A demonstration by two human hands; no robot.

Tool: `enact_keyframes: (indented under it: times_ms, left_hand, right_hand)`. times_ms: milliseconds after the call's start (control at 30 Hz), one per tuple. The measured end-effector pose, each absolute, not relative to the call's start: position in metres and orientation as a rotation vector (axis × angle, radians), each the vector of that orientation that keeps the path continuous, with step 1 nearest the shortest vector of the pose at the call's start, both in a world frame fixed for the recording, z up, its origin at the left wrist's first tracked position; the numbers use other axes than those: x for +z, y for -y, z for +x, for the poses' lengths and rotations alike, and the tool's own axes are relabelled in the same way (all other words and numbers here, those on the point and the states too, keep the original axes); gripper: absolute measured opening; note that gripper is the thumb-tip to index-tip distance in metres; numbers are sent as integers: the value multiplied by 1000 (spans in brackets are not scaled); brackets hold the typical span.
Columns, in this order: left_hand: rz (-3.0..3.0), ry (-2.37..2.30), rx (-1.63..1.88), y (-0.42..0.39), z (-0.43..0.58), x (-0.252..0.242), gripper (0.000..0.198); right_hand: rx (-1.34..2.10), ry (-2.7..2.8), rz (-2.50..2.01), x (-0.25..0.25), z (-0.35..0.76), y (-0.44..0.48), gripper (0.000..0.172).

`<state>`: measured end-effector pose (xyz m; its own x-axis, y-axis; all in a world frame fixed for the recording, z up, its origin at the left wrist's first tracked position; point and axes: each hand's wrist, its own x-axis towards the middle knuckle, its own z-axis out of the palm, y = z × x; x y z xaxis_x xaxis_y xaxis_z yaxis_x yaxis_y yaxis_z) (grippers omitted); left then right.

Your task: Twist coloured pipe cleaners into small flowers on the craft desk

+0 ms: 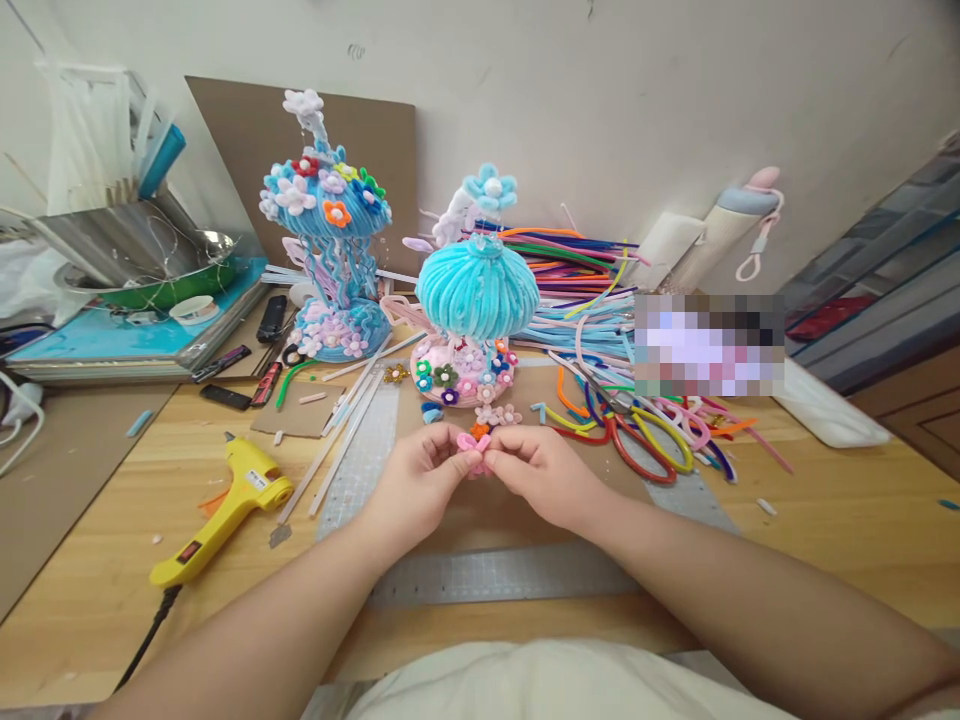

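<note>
Between my two hands is a small pink pipe-cleaner flower (474, 442), pinched from both sides over the cardboard. The thumb and fingers of my left hand (424, 475) close on its left side. On its right side, my right hand (544, 470) pinches it the same way. Just behind lie small finished flowers (499, 413) in pale pink and orange. Beyond them stands a turquoise pipe-cleaner lamp shape (478, 288) on a pink base (465, 375) covered with colourful flowers. To its left rises a taller blue one (326, 205), decorated with flowers.
A yellow glue gun (225, 505) lies at left, its cord running toward me. Red-and-yellow-handled scissors (643, 450) rest at right among cut pipe cleaners (697, 420). Bundles of pipe cleaners (570, 260) lie behind. A metal pot (127, 245) stands at far left, a bottle (731, 225) at back right.
</note>
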<state>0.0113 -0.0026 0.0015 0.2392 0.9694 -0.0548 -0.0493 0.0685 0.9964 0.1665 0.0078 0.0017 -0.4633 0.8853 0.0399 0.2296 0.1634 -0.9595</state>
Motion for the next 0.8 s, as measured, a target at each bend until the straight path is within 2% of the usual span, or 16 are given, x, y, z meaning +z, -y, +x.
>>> enact_keyframes:
  times_ms: [67, 133, 200, 267, 367, 600, 800]
  left_hand:
    - [1301, -1036, 1000, 2, 9, 3, 17]
    - [1363, -1060, 931, 0, 5, 2, 17]
    - [1393, -1073, 828, -3, 1, 0, 19]
    - [1363, -1063, 743, -6, -2, -1, 20]
    - [1231, -1029, 716, -9, -4, -1, 24]
    - [1017, -1023, 801, -8, 0, 3, 27]
    - [1037, -1075, 783, -7, 1, 4, 26]
  right_hand:
    - [1675, 1593, -1050, -1, 165, -10, 19]
    - [1785, 1567, -1054, -2, 166, -12, 18]
    - [1556, 1772, -1072, -3, 168, -13, 14]
    - [1144, 2052, -1026, -1, 173, -13, 9]
    - [710, 2309, -874, 0, 179, -13, 9]
    - [368, 2370, -916, -8, 180, -13, 13]
    - [290, 2423, -931, -10, 177, -10, 14]
